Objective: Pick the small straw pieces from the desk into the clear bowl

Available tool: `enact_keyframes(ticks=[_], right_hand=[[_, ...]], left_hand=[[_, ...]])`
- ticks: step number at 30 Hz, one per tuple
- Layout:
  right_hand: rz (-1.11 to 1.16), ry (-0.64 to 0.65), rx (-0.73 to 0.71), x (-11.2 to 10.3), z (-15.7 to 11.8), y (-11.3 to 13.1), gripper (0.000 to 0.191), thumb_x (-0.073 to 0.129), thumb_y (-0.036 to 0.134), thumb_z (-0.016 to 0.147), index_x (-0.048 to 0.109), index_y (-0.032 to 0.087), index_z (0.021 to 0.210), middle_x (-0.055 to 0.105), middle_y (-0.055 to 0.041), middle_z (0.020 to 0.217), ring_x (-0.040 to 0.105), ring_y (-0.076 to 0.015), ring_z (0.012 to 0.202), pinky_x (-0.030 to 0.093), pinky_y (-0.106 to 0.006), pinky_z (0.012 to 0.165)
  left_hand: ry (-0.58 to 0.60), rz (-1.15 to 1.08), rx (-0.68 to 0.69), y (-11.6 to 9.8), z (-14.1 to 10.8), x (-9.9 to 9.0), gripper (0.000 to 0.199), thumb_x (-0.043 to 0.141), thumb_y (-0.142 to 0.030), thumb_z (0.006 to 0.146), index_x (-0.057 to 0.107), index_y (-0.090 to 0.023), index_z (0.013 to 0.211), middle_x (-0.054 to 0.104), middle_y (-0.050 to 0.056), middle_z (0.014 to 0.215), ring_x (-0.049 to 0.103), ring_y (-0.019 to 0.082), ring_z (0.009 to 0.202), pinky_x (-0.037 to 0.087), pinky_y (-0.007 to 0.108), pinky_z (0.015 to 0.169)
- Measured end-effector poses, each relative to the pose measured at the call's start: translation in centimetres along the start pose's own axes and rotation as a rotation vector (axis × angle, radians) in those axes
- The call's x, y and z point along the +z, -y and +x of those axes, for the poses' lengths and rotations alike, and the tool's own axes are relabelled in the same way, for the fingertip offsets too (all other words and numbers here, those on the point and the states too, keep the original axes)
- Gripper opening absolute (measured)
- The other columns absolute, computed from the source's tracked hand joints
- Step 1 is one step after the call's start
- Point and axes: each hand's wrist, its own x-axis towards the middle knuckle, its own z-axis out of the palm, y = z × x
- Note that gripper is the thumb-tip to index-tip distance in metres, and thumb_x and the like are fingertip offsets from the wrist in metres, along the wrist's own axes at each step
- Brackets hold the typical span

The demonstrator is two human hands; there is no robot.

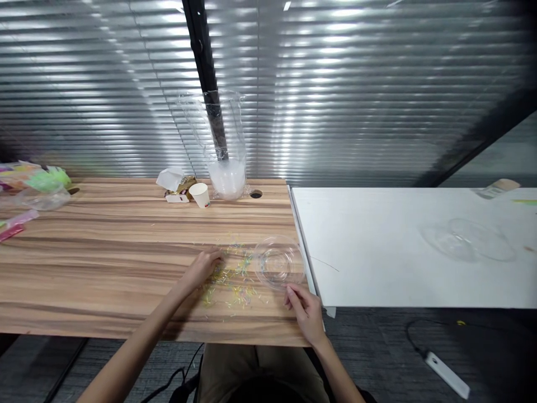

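Small, thin pieces [241,291] in yellow, green and blue lie scattered on the wood-grain table [104,252]. My left hand [206,263] rests at their left side, fingers bent together and tips down among them; whatever is between the fingertips is too small to make out. To the right of the pieces stands a clear round plastic bowl [279,266]. My right hand [305,310] is at the bowl's near rim, thumb and forefinger pinched together. I cannot tell whether they grip the rim or something thin. A fine dark strand [327,263] extends over the white table beyond the bowl.
At the back are a paper cup [200,195], an opened small box [178,190] and a clear bag with white contents [229,176]. Colourful packets [42,178] lie far left. The white table [369,240] on the right bears clear plastic lids [482,238] and a tipped cup [497,188].
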Motion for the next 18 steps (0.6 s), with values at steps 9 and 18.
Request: enact_keyframes(ticks=[9,18], right_hand=[[-0.047,0.01,-0.034,-0.1,-0.2,-0.1,0.028,0.05,0.035,0.092,0.068,0.014,0.095,0.062,-0.0024,0.063,0.057,-0.0132,0.054,0.047,-0.023,0.052],[-0.098,0.001,-0.077,0.0,-0.4,-0.4,0.027,0.05,0.034,0.092,0.069,0.014,0.096,0.062,-0.0028,0.066,0.057,-0.0132,0.056,0.047,-0.023,0.053]], left_hand=[[-0.101,0.04,0.068,-1.7,0.2,-0.4,0.02,0.043,-0.011,0.085,0.059,-0.018,0.077,0.062,0.006,0.079,0.053,0.019,0.077,0.043,0.03,0.072],[-0.064,0.088,0.462,-11.0,4.9,0.7,0.021,0.046,-0.01,0.092,0.065,-0.016,0.088,0.067,0.006,0.085,0.055,0.019,0.084,0.043,0.032,0.077]])
